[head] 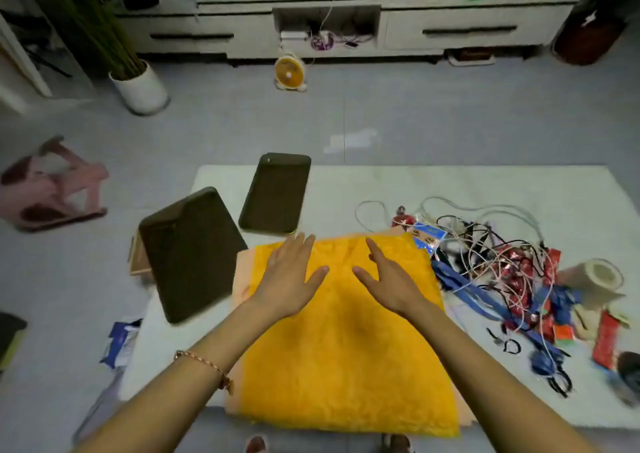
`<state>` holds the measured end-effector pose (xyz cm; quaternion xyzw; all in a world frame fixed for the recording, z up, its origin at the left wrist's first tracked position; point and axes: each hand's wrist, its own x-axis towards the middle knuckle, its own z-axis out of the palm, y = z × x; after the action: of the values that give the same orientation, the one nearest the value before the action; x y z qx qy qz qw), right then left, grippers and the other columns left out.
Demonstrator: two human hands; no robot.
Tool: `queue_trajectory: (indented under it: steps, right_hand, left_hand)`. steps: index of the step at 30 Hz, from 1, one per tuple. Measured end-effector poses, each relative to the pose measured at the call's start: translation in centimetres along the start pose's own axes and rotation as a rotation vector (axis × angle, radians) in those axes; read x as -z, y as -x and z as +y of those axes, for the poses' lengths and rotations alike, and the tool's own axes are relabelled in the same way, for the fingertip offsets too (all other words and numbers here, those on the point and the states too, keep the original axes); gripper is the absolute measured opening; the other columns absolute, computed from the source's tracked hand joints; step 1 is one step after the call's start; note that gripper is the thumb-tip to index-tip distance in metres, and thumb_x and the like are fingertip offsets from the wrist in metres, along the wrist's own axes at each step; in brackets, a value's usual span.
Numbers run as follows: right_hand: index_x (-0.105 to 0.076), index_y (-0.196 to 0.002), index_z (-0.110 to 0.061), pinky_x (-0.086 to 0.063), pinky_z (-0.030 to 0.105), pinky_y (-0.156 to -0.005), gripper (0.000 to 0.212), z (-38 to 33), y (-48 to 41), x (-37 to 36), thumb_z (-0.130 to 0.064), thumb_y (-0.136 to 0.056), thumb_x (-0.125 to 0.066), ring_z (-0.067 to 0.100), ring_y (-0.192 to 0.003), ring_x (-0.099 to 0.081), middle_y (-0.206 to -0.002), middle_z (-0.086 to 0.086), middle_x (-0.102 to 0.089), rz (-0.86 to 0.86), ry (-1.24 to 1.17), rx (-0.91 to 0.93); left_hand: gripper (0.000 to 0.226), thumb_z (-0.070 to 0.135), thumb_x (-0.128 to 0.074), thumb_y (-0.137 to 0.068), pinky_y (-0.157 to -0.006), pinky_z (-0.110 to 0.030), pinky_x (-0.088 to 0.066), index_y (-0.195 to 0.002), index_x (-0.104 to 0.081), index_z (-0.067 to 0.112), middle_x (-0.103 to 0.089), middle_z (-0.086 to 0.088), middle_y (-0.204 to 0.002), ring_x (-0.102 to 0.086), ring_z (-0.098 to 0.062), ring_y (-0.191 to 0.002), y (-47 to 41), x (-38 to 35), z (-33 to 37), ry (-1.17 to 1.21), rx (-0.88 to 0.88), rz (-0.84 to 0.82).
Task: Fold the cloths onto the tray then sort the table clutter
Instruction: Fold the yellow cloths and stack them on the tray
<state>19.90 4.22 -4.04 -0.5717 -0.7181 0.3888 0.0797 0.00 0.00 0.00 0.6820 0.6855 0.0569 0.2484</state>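
- Surface [381,189]: white and low, standing on a grey floor.
- Yellow cloth [346,348]: fluffy, spread flat over the near middle of the surface, its near edge hanging just past the surface's near edge.
- Peach cloth [243,279]: lies under the yellow cloth, showing only as a strip along its left side and far corners.
- Clutter [502,262]: a tangle of white and black cables, blue straps and red packets on the right of the surface, touching the yellow cloth's right edge.
- Near tray [190,255]: dark and rectangular, at the left edge of the surface, just left of the cloths, partly over a pale wooden piece.
- Far tray [275,196]: dark, lying beyond the yellow cloth's far left corner.
- Stool [52,189]: pink, on the floor well left of the surface.
- Left hand [291,276]: palm down over the far part of the yellow cloth, fingers straight and spread apart.
- Right hand [388,279]: palm down beside the left hand, fingers straight and apart, holding nothing. Whether either palm presses the cloth cannot be told.
- Tape roll [595,276]: beige, at the right end of the clutter.
- Fan [289,71]: small and yellow, on the far floor.
- Bracelet [204,366]: thin chain on the left wrist.
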Motion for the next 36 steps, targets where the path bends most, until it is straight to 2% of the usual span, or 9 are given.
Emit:
queue_trajectory:
  steps: [4, 8, 13, 15, 17, 20, 25, 30, 36]
  right_hand:
    - [-0.004, -0.15, -0.022, -0.035, 0.036, -0.102, 0.071, 5.8, -1.2, -7.7, -0.046, -0.096, -0.043, 0.027, -0.132, -0.038, -0.147, 0.01, -0.037, -0.125, 0.153, -0.03]
    - [-0.003, -0.15, -0.024, -0.01, 0.039, -0.115, 0.069, 10.8, -4.1, -14.2, -0.05, -0.096, -0.036, 0.024, -0.145, -0.006, -0.158, 0.008, -0.005, -0.113, 0.371, 0.018]
    - [-0.004, -0.15, -0.029, 0.014, 0.042, -0.112, 0.094, 15.6, -6.7, -19.8, -0.078, -0.072, 0.014, 0.023, -0.144, 0.012, -0.156, 0.005, 0.01, 0.026, 0.445, 0.101]
    - [-0.022, -0.148, -0.025, 0.008, 0.042, -0.114, 0.082, 16.5, -7.0, -21.1, -0.071, -0.085, 0.002, 0.028, -0.145, -0.005, -0.156, 0.007, -0.006, 0.141, 0.472, 0.149]
    - [-0.037, -0.143, -0.022, -0.003, 0.045, -0.111, 0.068, 17.4, -7.2, -22.4, -0.062, -0.094, -0.012, 0.029, -0.141, -0.021, -0.152, 0.011, -0.026, 0.228, 0.524, 0.149]
    - [-0.041, -0.141, -0.023, -0.008, 0.045, -0.11, 0.065, 18.1, -7.3, -23.1, -0.06, -0.094, -0.015, 0.028, -0.14, -0.025, -0.15, 0.011, -0.033, 0.331, 0.537, 0.192]
    - [-0.028, -0.146, -0.028, 0.0, 0.04, -0.117, 0.081, 18.5, -7.7, -23.9, -0.069, -0.084, 0.004, 0.021, -0.145, -0.009, -0.156, 0.004, -0.017, 0.373, 0.528, 0.232]
    - [-0.04, -0.141, -0.025, -0.01, 0.04, -0.115, 0.077, 18.2, -7.5, -23.7, -0.063, -0.08, -0.011, 0.02, -0.143, -0.02, -0.153, 0.005, -0.029, 0.411, 0.471, 0.274]
    - [-0.061, -0.122, -0.016, -0.035, 0.042, -0.102, 0.055, 18.1, -7.4, -23.4, -0.052, -0.086, -0.042, 0.027, -0.124, -0.049, -0.131, 0.01, -0.055, 0.45, 0.388, 0.313]
  left_hand:
    - [0.067, 0.05, -0.033, -0.097, -0.118, -0.041, -0.008, -0.15, -0.008, 0.02, -0.004, -0.004, -0.158, 0.0, -0.021, -0.146, 0.0, -8.7, -4.7, -0.069, 0.112, -0.18]
    - [0.066, 0.05, -0.032, -0.097, -0.117, -0.045, -0.003, -0.15, -0.005, 0.024, 0.001, -0.002, -0.159, 0.005, -0.021, -0.145, -2.1, -16.2, -8.9, -0.06, 0.181, -0.252]
    - [0.089, 0.077, 0.01, -0.077, -0.113, -0.045, 0.011, -0.15, -0.001, 0.027, 0.015, 0.003, -0.155, 0.012, -0.02, -0.145, -4.3, -24.0, -13.2, -0.192, 0.034, -0.136]
    - [0.091, 0.076, 0.014, -0.077, -0.114, -0.046, 0.012, -0.15, -0.01, 0.027, 0.007, 0.004, -0.154, 0.003, -0.021, -0.146, -4.9, -26.2, -14.5, -0.219, -0.115, -0.006]
    - [0.071, 0.065, -0.006, -0.093, -0.111, -0.052, 0.001, -0.148, -0.024, 0.024, -0.012, -0.002, -0.156, -0.01, -0.024, -0.144, -5.1, -28.2, -15.7, -0.268, -0.189, 0.072]
    - [0.062, 0.059, -0.016, -0.097, -0.107, -0.053, -0.006, -0.146, -0.03, 0.024, -0.023, -0.004, -0.154, -0.011, -0.02, -0.142, -5.4, -29.9, -16.6, -0.313, -0.229, 0.207]
    - [0.07, 0.065, 0.0, -0.089, -0.112, -0.046, 0.011, -0.149, -0.015, 0.032, -0.002, 0.005, -0.157, 0.007, -0.011, -0.144, -5.7, -30.5, -17.1, -0.264, -0.226, 0.272]
    - [0.084, 0.067, 0.007, -0.073, -0.113, -0.039, 0.017, -0.149, -0.01, 0.033, 0.004, 0.007, -0.158, 0.012, -0.008, -0.143, -5.8, -30.1, -17.1, -0.218, -0.219, 0.261]
    - [0.058, 0.054, -0.028, -0.096, -0.114, -0.042, 0.009, -0.147, -0.023, 0.027, -0.01, 0.002, -0.158, -0.001, -0.013, -0.145, -5.9, -29.9, -17.3, -0.157, -0.236, 0.256]
